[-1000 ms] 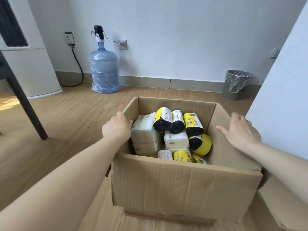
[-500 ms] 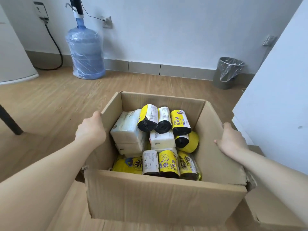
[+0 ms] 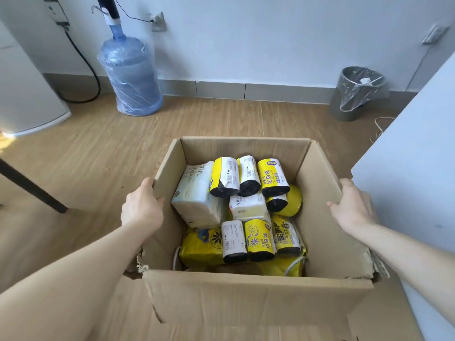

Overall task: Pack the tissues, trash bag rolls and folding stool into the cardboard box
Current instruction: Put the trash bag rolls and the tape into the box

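An open cardboard box (image 3: 258,296) stands on the wooden floor in front of me. Inside lie several yellow-and-white trash bag rolls (image 3: 258,239), white tissue packs (image 3: 194,193) and a yellow tissue bundle (image 3: 199,247). A round yellow object (image 3: 294,200) lies at the right behind one roll. My left hand (image 3: 141,205) grips the edge of the left side flap, thumb inside. On the right side flap, my right hand (image 3: 352,207) holds the upper edge. I cannot make out a folding stool.
A blue water jug (image 3: 130,75) with a pump stands by the back wall. A grey bin (image 3: 354,94) lined with a clear bag is at the back right. A white panel (image 3: 413,168) rises close on the right, and a black table leg (image 3: 32,185) slants at the left.
My view has tipped further down over the box, so more of its contents shows. Both hands stay on the side flaps, now closing round their edges.
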